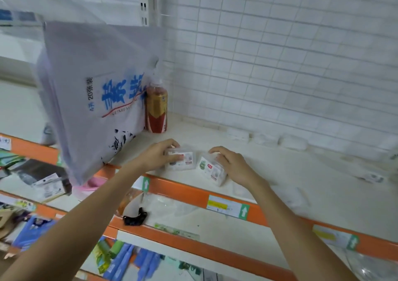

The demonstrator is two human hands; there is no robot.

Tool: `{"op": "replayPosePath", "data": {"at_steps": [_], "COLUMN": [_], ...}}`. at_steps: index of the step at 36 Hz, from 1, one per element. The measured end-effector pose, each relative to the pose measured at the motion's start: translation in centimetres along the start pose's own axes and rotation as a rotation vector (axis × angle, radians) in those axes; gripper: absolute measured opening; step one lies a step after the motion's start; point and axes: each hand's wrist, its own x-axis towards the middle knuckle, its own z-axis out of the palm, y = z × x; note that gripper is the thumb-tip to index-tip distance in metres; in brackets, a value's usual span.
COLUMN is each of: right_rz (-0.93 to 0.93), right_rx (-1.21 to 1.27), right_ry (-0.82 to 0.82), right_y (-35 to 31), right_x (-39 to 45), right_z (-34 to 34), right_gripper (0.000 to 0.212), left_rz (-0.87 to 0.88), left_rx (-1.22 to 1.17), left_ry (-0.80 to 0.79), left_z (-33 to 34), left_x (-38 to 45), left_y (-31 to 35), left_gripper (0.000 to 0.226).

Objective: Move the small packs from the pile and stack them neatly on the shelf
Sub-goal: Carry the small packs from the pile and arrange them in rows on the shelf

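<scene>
Nearest to me is the orange front strip (193, 191) of the cream shelf (280, 173), with white-and-yellow price tags (224, 206) stuck along it. Just behind that front edge, both my hands are on packs. My left hand (158, 154) has its fingers curled round a small clear-wrapped white pack with a red label (183, 160), thumb on the near side, fingers over the top. My right hand (233, 165) is gripping a second small white pack with a green-and-red label (210, 169), which sits tilted, one corner pointing at the front edge. The two packs are just beside each other; can't tell if they actually touch.

To the right of my right hand the shelf surface is mostly bare toward the right end, only some blurry clear wrapping (370, 176) lying there. Left of my left hand a big translucent plastic bag with blue printed characters (97, 99) hangs over the left end of the shelf. Farther back, at the back left corner, a brown drink bottle with a gold-and-red label (156, 108) stands upright against the white wire grid back panel (280, 54). Along the back edge there's a row of small white packs (293, 141), too blurred to count.
</scene>
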Motion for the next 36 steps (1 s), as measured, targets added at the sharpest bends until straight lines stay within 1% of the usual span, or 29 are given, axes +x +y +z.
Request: {"op": "replayPosePath", "data": {"at_steps": [2, 4, 8, 10, 12, 13, 14, 15, 17, 18, 20, 22, 26, 29, 33, 36], "right_rz": [0.005, -0.005, -0.004, 0.025, 0.057, 0.073, 0.084, 0.092, 0.077, 0.063, 0.063, 0.078, 0.053, 0.0, -0.082, -0.087], "right_rx": [0.015, 0.012, 0.013, 0.054, 0.084, 0.082, 0.059, -0.006, -0.219, -0.307, -0.371, -0.368, -0.378, -0.374, -0.321, -0.257], "right_ry": [0.03, 0.078, 0.151, 0.131, 0.091, 0.058, 0.018, -0.027, -0.096, -0.113, -0.118, -0.11, -0.08, -0.005, 0.103, 0.179], "right_y": [0.0, -0.1, 0.1, 0.2, 0.1, 0.0, -0.1, -0.2, -0.3, -0.3, -0.5, -0.8, -1.5, -2.1, -2.8, -3.0], "right_x": [0.5, 1.0, 1.7, 1.6, 1.4, 1.3, 1.1, 0.9, 0.6, 0.5, 0.4, 0.4, 0.2, -0.5, -3.3, -6.5], "right_z": [0.1, 0.3, 0.5, 0.4, 0.4, 0.5, 0.6, 0.7, 1.2, 1.5, 2.1, 2.5, 2.6, 2.4, 1.5, 0.2], "right_gripper": [0.031, 0.032, 0.031, 0.027, 0.024, 0.026, 0.034, 0.045, 0.066, 0.071, 0.072, 0.071, 0.076, 0.072, 0.066, 0.066], "left_rz": [-0.041, -0.062, -0.082, -0.09, -0.113, -0.127, -0.141, -0.149, -0.152, -0.153, -0.15, -0.13, -0.054, -0.01, 0.063, 0.154], "left_rx": [-0.047, -0.029, 0.245, 0.278, 0.342, 0.382, 0.415, 0.445, 0.491, 0.499, 0.483, 0.425, 0.359, 0.315, 0.272, 0.261], "left_ry": [0.018, 0.054, 0.147, 0.146, 0.093, 0.073, 0.064, 0.067, 0.081, 0.084, 0.09, 0.123, 0.21, 0.228, 0.209, 0.183], "left_z": [0.1, 0.3, 0.7, 0.9, 1.0, 1.1, 1.2, 1.3, 1.4, 1.4, 1.4, 1.3, 0.8, 0.3, -0.3, -0.1], "left_x": [0.1, 0.1, 0.2, -0.1, -0.3, -0.4, -0.4, -0.4, -0.4, -0.5, -0.8, -1.3, -2.5, -3.3, -4.2, -4.8], "left_y": [0.2, 0.2, -0.9, -1.0, -0.8, -0.8, -0.8, -0.9, -1.0, -1.1, -1.0, -1.0, -1.3, -1.2, -0.3, 1.1], "left_gripper": [0.023, 0.027, 0.043, 0.057, 0.08, 0.089, 0.092, 0.091, 0.086, 0.083, 0.078, 0.074, 0.074, 0.074, 0.074, 0.072]}}
